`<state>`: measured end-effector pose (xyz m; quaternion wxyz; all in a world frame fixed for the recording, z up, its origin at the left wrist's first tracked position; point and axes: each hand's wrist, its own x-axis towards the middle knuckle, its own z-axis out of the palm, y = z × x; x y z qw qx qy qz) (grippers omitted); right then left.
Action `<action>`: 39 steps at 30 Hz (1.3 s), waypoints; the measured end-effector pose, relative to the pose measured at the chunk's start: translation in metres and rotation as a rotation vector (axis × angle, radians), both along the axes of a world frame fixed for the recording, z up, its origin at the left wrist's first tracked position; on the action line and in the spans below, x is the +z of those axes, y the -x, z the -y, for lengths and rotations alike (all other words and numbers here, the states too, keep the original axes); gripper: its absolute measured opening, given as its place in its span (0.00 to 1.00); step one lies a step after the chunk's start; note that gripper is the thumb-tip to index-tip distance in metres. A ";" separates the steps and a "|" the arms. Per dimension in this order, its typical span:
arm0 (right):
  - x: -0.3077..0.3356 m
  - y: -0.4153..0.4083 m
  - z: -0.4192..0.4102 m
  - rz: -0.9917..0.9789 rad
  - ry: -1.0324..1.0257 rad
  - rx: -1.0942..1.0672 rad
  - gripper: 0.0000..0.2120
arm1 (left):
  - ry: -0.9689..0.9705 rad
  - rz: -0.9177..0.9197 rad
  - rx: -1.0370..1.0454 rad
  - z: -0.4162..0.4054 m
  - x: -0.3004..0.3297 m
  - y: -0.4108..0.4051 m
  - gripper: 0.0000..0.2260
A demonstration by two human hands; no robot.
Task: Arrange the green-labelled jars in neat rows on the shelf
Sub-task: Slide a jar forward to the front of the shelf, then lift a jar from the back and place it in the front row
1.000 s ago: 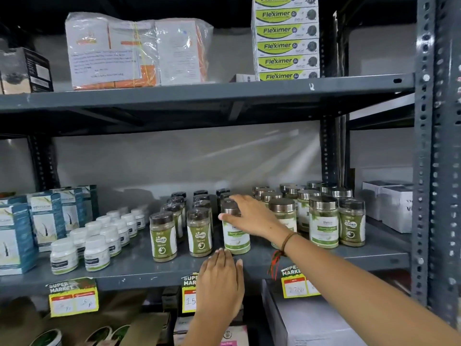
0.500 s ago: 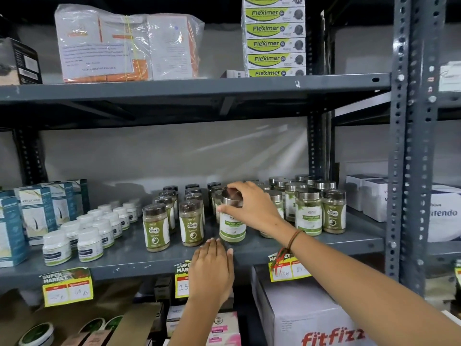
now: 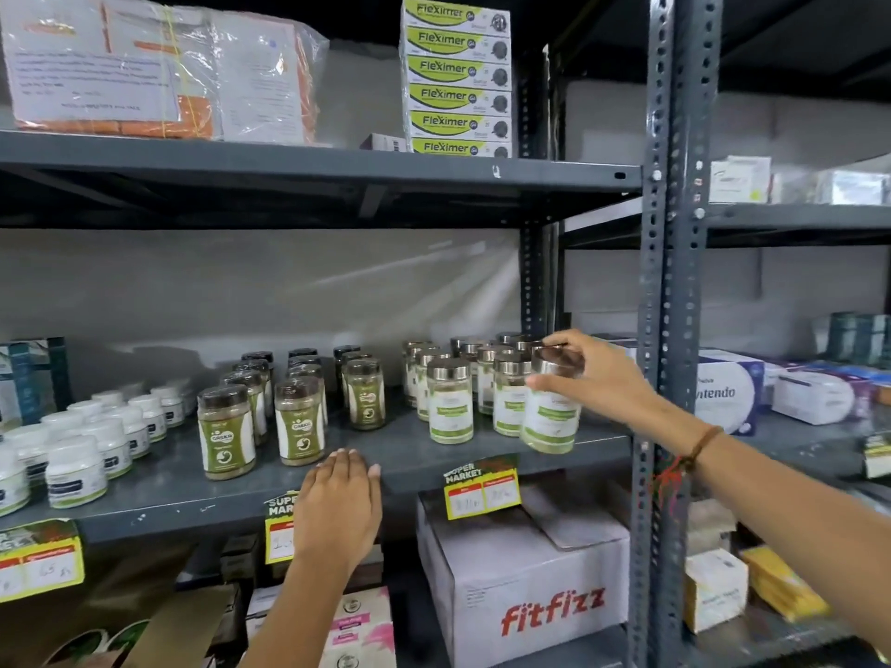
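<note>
Nearest the viewer, at lower centre of the frame, the left hand (image 3: 340, 506) lies flat and spread, palm down, with its fingertips (image 3: 344, 458) resting on the front edge of the shelf (image 3: 159, 494); it holds nothing. Further in, at right of centre, the right hand (image 3: 590, 380) is closed around the metal lid and shoulder of a green-labelled jar (image 3: 549, 417), thumb on the near side and fingers over the top. The jar is tilted and its base appears just clear of the shelf, at the right end of the front row. Handling judgement: the jar looks rigid and possibly glass, hence breakable if dropped; the smooth wall and polished lid may be slippery. Filled contents suggest moderate weight. A grip around the body below the lid would be more secure than the lid alone. Beside it stand the remaining light-labelled jars (image 3: 451, 402) in short rows running back. Left of these, mid-frame, the brown-lidded jars (image 3: 225, 431) form separate rows. At far left sit the white tubs (image 3: 74, 470). On the upper shelf, top centre, the Fleximer boxes (image 3: 455, 79) are stacked.
</note>
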<state>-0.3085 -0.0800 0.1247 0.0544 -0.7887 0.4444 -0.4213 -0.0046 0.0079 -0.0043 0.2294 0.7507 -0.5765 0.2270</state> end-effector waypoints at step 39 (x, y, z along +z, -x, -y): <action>0.018 0.038 0.079 -0.810 -0.053 -0.438 0.30 | -0.033 -0.041 0.026 -0.003 0.004 0.004 0.31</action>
